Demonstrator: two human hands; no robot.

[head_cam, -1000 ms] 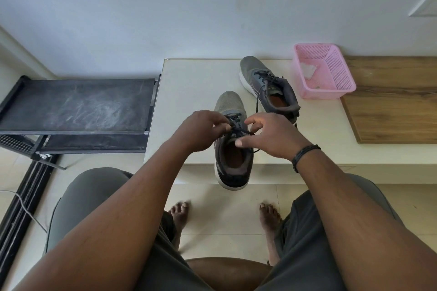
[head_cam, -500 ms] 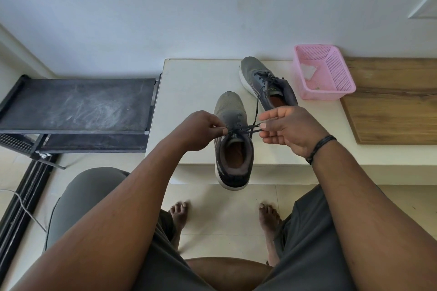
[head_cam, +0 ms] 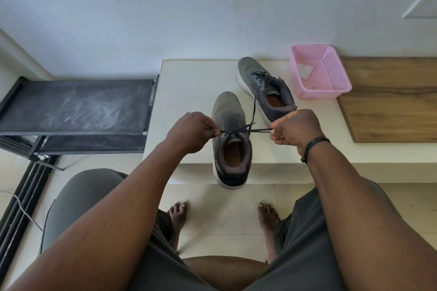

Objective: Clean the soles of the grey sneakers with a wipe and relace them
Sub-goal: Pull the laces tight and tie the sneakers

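Grey sneakers: nearer sneaker [head_cam: 231,142] at frame centre, toe pointing up-frame, heel overhanging the front edge of the white bench [head_cam: 189,82]; second sneaker [head_cam: 264,88] just up and right of it, laced, one loose end trailing down toward the nearer shoe. Left hand [head_cam: 189,132] left of the nearer sneaker's collar, fingers curled and pinching one end of the dark lace [head_cam: 238,130]. Right hand [head_cam: 295,127] right of the shoe, fingers curled tight, clamped on the other end. Lace stretched taut and nearly level between both hands, crossing over the top eyelets.

Step in hand, judging by the pull: tightening or knotting on the nearer sneaker, near the close of relacing; whether the knot is a first cross or a finished bow cannot be told. Next move likely calls for even tension on both ends, then forming loops without letting the cross slacken, and steadying the overhanging heel against tipping off the edge.

Pink basket [head_cam: 331,92] at upper right, holding a crumpled white wipe [head_cam: 305,70]; wiping seemingly done.
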